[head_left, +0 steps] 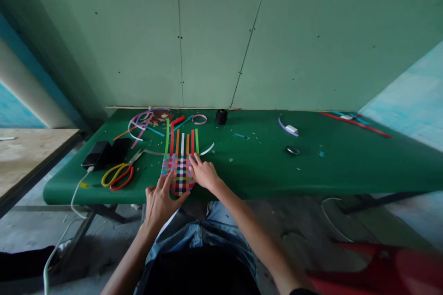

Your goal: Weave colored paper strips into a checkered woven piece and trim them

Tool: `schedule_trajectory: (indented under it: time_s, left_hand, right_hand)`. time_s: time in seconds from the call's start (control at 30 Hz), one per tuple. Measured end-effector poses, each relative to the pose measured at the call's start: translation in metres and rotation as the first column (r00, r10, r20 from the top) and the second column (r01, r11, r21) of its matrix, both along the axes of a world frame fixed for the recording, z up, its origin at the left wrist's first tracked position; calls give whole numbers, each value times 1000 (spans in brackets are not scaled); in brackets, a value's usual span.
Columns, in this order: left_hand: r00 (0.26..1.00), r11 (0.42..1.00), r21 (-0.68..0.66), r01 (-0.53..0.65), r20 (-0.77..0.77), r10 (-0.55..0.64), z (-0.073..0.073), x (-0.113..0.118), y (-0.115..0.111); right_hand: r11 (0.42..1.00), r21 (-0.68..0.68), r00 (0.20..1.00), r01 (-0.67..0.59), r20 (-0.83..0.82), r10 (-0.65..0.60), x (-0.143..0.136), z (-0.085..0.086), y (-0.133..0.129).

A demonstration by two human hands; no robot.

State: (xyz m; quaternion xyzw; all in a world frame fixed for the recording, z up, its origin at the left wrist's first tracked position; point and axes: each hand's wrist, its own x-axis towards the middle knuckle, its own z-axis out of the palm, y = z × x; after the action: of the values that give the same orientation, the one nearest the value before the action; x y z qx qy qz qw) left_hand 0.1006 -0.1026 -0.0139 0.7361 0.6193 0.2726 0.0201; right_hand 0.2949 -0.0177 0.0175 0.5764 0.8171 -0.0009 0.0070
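A woven piece of coloured strips (180,173) lies near the front edge of the green table, its loose green, red, orange and white ends pointing to the wall. My left hand (162,198) rests on its lower left part, thumb and fingers spread. On its upper right side lies my right hand (203,171), fingers extended over the weave. A thin pale strip (206,149) sticks out sideways at the top of the weave. Left of it, scissors (121,173) with yellow and red handles lie with blades apart.
A black device (97,154) with a white cable (76,193) sits at the table's left. Behind are tangled strips (140,122) and a black spool (221,117). Rightward lie a dark oval object (292,150), a purple strip (284,125) and red strips (370,130).
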Motion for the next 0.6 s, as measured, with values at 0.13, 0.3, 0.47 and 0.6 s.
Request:
schedule_trajectory:
  time_s: [0.13, 0.3, 0.47, 0.6]
  left_hand:
    - [995, 1000, 1, 21, -95, -21, -8, 4, -5]
    - [971, 997, 66, 43, -238, -26, -21, 25, -11]
    - [988, 992, 86, 93, -135, -80, -20, 25, -10]
    - [945, 984, 45, 173, 273, -178, 3, 10, -8]
  right_hand:
    - [997, 43, 997, 69, -28, -68, -2, -4, -8]
    - [988, 124, 968, 95, -244, -62, 7, -12, -20]
    - [970, 225, 875, 89, -482, 32, 30, -32, -62]
    - [969, 137, 735, 205, -675, -60, 43, -56, -115]
